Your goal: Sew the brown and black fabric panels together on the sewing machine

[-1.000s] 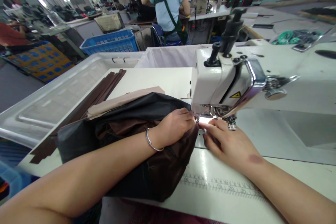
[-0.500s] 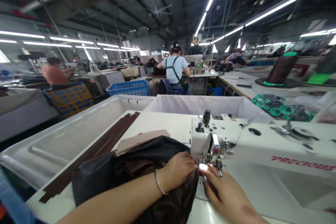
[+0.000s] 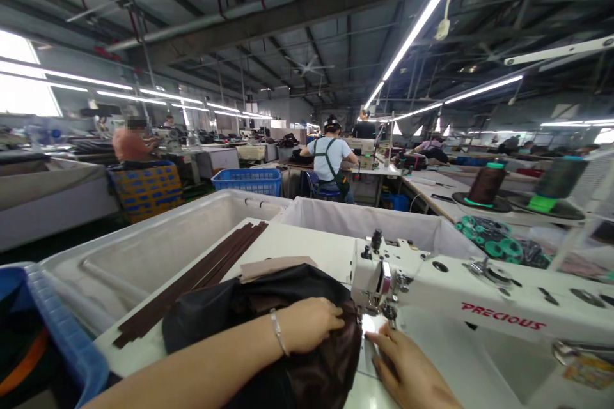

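A bunched piece of dark fabric (image 3: 330,358), black outside with a shiny brown side, lies on the sewing machine bed at the left of the needle. My left hand (image 3: 311,324), with a bracelet at the wrist, presses on it, its fingers curled into the cloth near the presser foot. My right hand (image 3: 407,358) is at the other side of the lit needle area; its fingers are apart, the tips by the needle plate, and I see nothing held in them. The white sewing machine (image 3: 432,294) has its needle head (image 3: 378,275) between and just beyond my hands.
Brown strips (image 3: 201,281) and a beige piece (image 3: 278,266) lie on the table behind the fabric. White bins (image 3: 144,255) stand beyond, a blue crate (image 3: 71,332) at lower left. Thread cones (image 3: 487,185) stand at right. A co-worker (image 3: 330,160) sits ahead, back turned.
The view has tilted up and turned a little, bringing the blue crate into sight. My left hand has shifted slightly left, away from the needle; the right stays beside it.
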Available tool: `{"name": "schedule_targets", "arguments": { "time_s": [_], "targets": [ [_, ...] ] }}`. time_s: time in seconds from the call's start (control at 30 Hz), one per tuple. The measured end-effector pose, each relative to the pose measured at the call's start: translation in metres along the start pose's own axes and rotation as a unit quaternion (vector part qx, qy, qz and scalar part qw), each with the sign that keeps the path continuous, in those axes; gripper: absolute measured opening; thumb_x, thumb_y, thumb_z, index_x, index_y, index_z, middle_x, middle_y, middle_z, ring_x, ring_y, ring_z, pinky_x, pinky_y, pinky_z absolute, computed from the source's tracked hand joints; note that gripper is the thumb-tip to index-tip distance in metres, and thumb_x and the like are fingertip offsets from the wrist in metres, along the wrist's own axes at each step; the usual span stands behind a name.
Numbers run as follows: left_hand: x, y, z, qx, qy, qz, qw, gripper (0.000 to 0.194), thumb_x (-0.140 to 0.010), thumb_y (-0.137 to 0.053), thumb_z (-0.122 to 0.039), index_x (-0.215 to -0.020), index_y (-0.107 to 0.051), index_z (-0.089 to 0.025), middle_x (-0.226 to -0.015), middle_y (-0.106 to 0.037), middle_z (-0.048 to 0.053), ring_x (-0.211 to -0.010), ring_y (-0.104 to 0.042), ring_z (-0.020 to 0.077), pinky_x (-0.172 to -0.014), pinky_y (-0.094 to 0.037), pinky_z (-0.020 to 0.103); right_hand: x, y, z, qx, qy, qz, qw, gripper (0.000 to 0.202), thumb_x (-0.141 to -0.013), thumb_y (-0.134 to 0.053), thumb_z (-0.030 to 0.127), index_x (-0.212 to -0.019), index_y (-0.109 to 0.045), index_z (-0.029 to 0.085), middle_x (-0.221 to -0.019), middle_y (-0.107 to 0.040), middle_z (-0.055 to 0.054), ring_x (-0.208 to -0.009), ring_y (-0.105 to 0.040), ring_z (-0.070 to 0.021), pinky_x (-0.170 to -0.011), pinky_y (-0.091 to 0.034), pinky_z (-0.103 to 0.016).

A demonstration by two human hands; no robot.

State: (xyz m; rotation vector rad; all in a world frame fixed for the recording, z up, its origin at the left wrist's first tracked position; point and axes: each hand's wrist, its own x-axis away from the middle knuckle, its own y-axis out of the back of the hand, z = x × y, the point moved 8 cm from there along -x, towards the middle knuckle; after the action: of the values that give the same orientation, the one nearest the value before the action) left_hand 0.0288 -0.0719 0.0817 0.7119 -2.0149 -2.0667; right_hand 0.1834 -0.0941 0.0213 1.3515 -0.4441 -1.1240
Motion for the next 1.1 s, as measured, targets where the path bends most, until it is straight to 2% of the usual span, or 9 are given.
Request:
{"name": "schedule_targets", "arguments": {
  "time_s": [0.2, 0.3, 0.37, 0.5, 0.6, 0.7, 0.83, 1.0, 1.1],
  "targets": [
    [0.134, 0.074, 0.060, -0.114, 0.297, -0.067, 0.946, 0.057, -0.075, -0.072, -0.038, -0.128, -0.053, -0.025, -0.126, -0.057, 0.011, -0.118, -0.051, 0.0296, -0.103, -0.038, 0.045, 0.030, 0.003, 0.036, -0.024, 0.020, 0.097, 0.995, 0.062, -0.080, -0.054, 0.026, -0.141, -0.043, 0.024, -0.147, -0.039, -0.008, -0.132, -0.040, -0.0262, -0.108, -0.036, -0.041],
    [0.179, 0.075, 0.081, -0.053, 0.397, -0.089, 0.912, 0.081, -0.068, -0.076, -0.048, -0.139, -0.042, -0.025, -0.139, -0.046, 0.013, -0.127, -0.043, 0.0338, -0.107, -0.032, 0.046, 0.029, -0.004, 0.069, -0.037, 0.075, 0.099, 0.992, 0.071, -0.081, -0.053, 0.027, -0.148, -0.029, 0.022, -0.153, -0.026, -0.005, -0.139, -0.025, -0.0244, -0.114, -0.025, -0.044],
    [0.193, 0.067, 0.091, 0.029, 0.424, -0.109, 0.898, 0.072, -0.072, -0.071, -0.049, -0.135, -0.047, -0.024, -0.134, -0.052, 0.011, -0.121, -0.050, 0.0308, -0.104, -0.037, 0.041, 0.025, -0.011, 0.088, -0.059, 0.107, 0.102, 0.987, 0.071, -0.080, -0.051, 0.023, -0.148, -0.029, 0.022, -0.152, -0.028, -0.005, -0.140, -0.024, -0.0234, -0.116, -0.021, -0.046],
    [0.201, 0.068, 0.098, 0.092, 0.430, -0.134, 0.888, 0.029, -0.088, -0.053, -0.045, -0.097, -0.067, -0.021, -0.098, -0.069, 0.003, -0.091, -0.063, 0.0208, -0.084, -0.046, 0.029, 0.011, -0.016, 0.108, -0.151, 0.091, 0.138, 0.975, 0.062, -0.072, -0.046, 0.010, -0.132, -0.052, 0.024, -0.141, -0.047, -0.004, -0.132, -0.038, -0.0228, -0.114, -0.026, -0.045],
    [0.197, 0.085, 0.088, 0.105, 0.422, -0.173, 0.884, 0.030, -0.092, -0.047, -0.042, -0.087, -0.066, -0.019, -0.087, -0.068, 0.001, -0.082, -0.062, 0.0170, -0.076, -0.044, 0.025, -0.015, -0.003, 0.125, -0.305, 0.045, 0.121, 0.943, 0.042, -0.079, -0.042, 0.011, -0.112, -0.065, 0.024, -0.125, -0.059, -0.005, -0.118, -0.052, -0.0207, -0.106, -0.038, -0.039],
    [0.183, 0.099, 0.066, 0.121, 0.403, -0.205, 0.884, 0.032, -0.094, -0.044, -0.043, -0.085, -0.063, -0.018, -0.083, -0.066, -0.001, -0.079, -0.060, 0.0149, -0.073, -0.042, 0.024, -0.049, 0.006, 0.148, -0.408, 0.010, 0.068, 0.910, 0.026, -0.091, -0.045, 0.030, -0.102, -0.068, 0.023, -0.108, -0.065, -0.006, -0.104, -0.058, -0.0219, -0.096, -0.044, -0.037],
    [0.167, 0.110, 0.045, 0.147, 0.382, -0.223, 0.885, 0.036, -0.095, -0.041, -0.044, -0.081, -0.061, -0.018, -0.079, -0.064, -0.001, -0.076, -0.058, 0.0142, -0.072, -0.044, 0.024, -0.075, 0.002, 0.175, -0.437, -0.008, 0.037, 0.899, 0.026, -0.081, -0.064, 0.041, -0.098, -0.068, 0.021, -0.101, -0.067, -0.005, -0.095, -0.060, -0.0236, -0.090, -0.045, -0.036],
    [0.185, 0.144, 0.033, 0.066, 0.396, -0.319, 0.859, 0.021, -0.092, -0.051, -0.036, -0.100, -0.062, -0.020, -0.099, -0.065, 0.004, -0.094, -0.059, 0.0183, -0.088, -0.045, 0.031, -0.057, 0.014, 0.165, -0.491, -0.053, -0.014, 0.869, 0.030, -0.091, -0.051, 0.044, -0.091, -0.067, 0.019, -0.093, -0.067, -0.003, -0.088, -0.062, -0.0206, -0.078, -0.050, -0.030],
    [0.171, 0.147, -0.002, 0.030, 0.310, -0.276, 0.909, 0.034, -0.090, -0.054, -0.042, -0.118, -0.059, -0.023, -0.122, -0.059, 0.007, -0.117, -0.051, 0.0223, -0.106, -0.036, 0.038, -0.044, 0.021, 0.152, -0.507, -0.085, -0.028, 0.857, 0.031, -0.090, -0.053, 0.045, -0.086, -0.067, 0.017, -0.086, -0.068, -0.003, -0.080, -0.062, -0.0201, -0.067, -0.050, -0.027]
  ]
}}
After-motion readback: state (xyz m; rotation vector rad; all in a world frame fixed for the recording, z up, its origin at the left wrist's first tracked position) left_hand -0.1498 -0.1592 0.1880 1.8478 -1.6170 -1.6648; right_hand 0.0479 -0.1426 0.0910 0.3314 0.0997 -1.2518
